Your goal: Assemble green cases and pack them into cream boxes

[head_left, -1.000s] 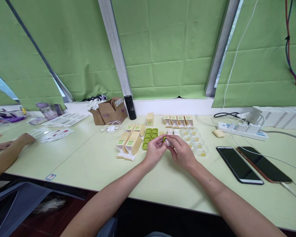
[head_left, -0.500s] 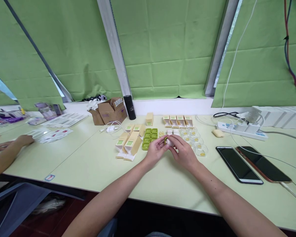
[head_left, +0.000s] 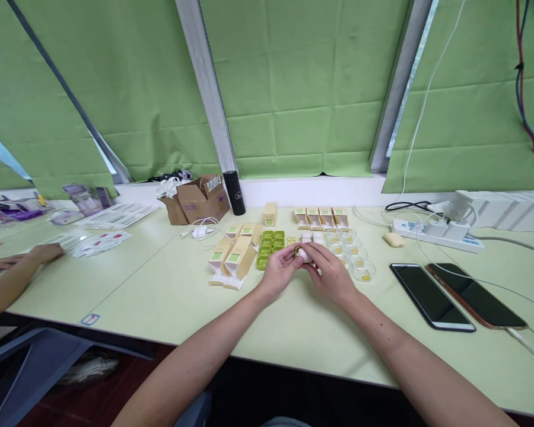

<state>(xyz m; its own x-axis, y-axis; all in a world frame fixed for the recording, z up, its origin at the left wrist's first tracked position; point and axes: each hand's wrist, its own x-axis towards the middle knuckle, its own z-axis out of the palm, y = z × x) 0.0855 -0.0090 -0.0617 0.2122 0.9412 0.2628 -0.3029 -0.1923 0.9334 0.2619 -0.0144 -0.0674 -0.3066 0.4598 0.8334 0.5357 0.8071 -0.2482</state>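
Note:
Near the middle of the table, my left hand (head_left: 277, 274) and my right hand (head_left: 331, 274) meet with fingers closed around one small white rounded piece (head_left: 303, 255). A dark green rim shows at its left side, like one of the small green cups, partly hidden by my fingers. Beside my left hand stand several green square cups (head_left: 263, 251) in two rows. Small yellow pieces (head_left: 291, 241) and white blocks (head_left: 317, 238) lie just beyond my fingers. Right of my right hand are several clear plastic covers (head_left: 364, 273) with yellow spots.
Open cream cartons (head_left: 240, 258) stand left of the cups, more cartons (head_left: 321, 219) behind. Two phones (head_left: 431, 296) and a power strip (head_left: 436, 236) with cables lie right. A cardboard box (head_left: 202, 200) and black bottle (head_left: 234, 193) stand at the back. Another person's hand (head_left: 47, 252) is far left.
The white piece has turned slightly between my fingers, and more of its face shows. My hands stay in nearly the same place. The other person's hand has shifted slightly.

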